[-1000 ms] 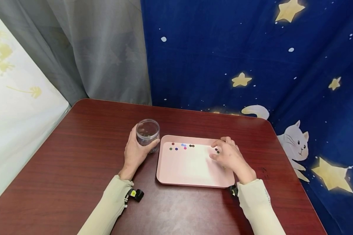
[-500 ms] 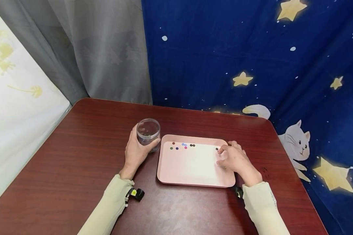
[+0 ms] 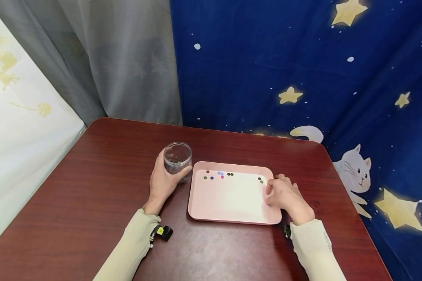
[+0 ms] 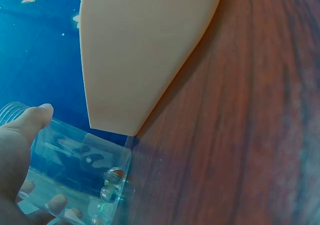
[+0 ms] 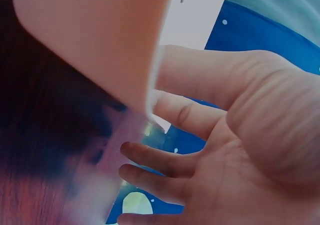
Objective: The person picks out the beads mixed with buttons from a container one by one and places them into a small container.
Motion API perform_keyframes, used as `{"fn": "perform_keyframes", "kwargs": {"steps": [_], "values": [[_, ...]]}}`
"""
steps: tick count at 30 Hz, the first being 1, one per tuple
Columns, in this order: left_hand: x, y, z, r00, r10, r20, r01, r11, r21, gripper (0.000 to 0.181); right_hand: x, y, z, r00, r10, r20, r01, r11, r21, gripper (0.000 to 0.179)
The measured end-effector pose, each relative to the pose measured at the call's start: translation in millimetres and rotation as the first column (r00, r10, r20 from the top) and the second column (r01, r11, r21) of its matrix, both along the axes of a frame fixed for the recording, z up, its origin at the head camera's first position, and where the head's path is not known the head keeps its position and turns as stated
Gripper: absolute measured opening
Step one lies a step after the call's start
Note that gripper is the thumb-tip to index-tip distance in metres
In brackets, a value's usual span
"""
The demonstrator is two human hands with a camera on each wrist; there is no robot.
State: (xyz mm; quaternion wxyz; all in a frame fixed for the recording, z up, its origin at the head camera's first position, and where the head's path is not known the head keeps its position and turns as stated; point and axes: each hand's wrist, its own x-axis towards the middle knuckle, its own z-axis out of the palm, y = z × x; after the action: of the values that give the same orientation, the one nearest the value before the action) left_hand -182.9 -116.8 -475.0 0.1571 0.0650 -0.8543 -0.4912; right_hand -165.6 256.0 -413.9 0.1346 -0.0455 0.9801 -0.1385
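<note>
My left hand (image 3: 163, 184) grips a clear open-topped jar (image 3: 177, 162) that stands left of the tray. Glass marbles (image 4: 111, 191) lie at the jar's bottom. A shallow pink tray (image 3: 214, 203) holds small round coloured pieces (image 3: 222, 177), mostly along its far left side; two dark ones (image 3: 260, 180) lie at the far right. Over the tray's right rim reaches my right hand (image 3: 286, 195), thumb and index finger bent inside it. Its other fingers (image 5: 155, 182) stay outside the wall. The wall hides these two tips in the right wrist view; I cannot tell whether they pinch anything.
Both the jar and the tray stand on a dark red wooden table (image 3: 126, 156) with rounded far corners. Behind it hang a grey curtain (image 3: 133, 70) and a blue star-patterned curtain (image 3: 249, 58). A white cloth (image 3: 21, 136) borders the left side.
My right hand has shifted right and toward me, from over the two dark pieces to the tray's right rim, leaving both pieces in view. The left hand and jar have stayed put.
</note>
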Motion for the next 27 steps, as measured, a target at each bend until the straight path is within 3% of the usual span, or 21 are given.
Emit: {"fn": "perform_keyframes", "kwargs": {"steps": [27], "values": [[0.2, -0.7, 0.4, 1.0, -0.004, 0.012, 0.004, 1.0, 0.005, 0.102, 1.2, 0.9, -7.6, 0.999, 0.005, -0.048, -0.004, 1.0, 0.013, 0.014]]}}
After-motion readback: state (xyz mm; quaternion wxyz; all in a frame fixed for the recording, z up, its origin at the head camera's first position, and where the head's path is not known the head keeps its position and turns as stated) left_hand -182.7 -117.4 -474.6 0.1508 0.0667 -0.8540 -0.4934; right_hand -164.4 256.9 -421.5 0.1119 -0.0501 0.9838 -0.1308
